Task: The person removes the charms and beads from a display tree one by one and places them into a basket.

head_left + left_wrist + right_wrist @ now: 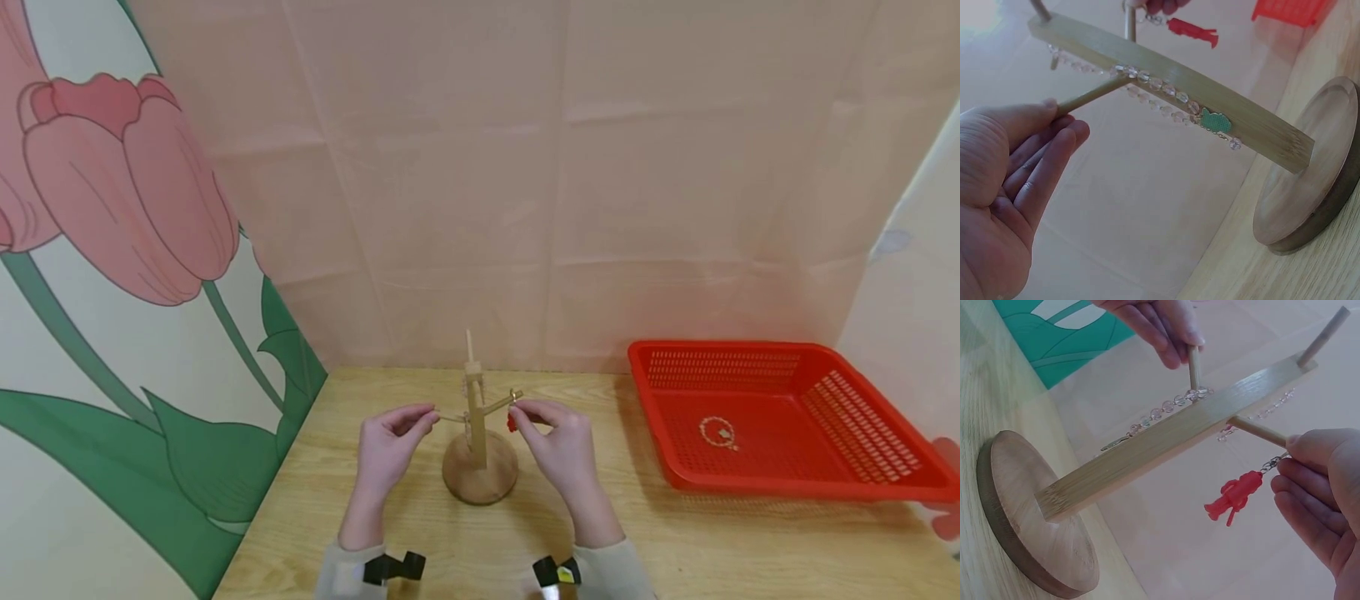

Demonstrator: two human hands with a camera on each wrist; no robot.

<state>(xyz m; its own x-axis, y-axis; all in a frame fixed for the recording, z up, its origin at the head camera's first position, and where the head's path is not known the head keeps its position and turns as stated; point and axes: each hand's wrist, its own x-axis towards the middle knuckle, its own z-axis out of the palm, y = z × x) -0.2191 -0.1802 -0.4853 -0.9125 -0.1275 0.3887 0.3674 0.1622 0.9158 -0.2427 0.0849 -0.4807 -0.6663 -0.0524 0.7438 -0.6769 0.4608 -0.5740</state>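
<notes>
A wooden jewelry stand (477, 433) with a round base (480, 492) stands upright on the table between both hands. My left hand (386, 446) pinches the end of its left peg (1094, 95) between thumb and fingers. A bracelet of clear pink beads (1157, 84) with a green charm (1216, 122) hangs on that peg, against the post. At the tip of the right peg (1260, 432), my right hand (558, 437) pinches a keychain by its metal end. Its red figure (1235, 495) dangles from a short chain below the fingers, and its gold ring (514, 395) is around the peg.
To the right stands a red plastic basket (667, 467) with a beaded bracelet (718, 432) lying inside. Behind the wooden table (360, 392) hangs a creased pinkish sheet (465, 167). A tulip-patterned panel (135, 192) borders the left side.
</notes>
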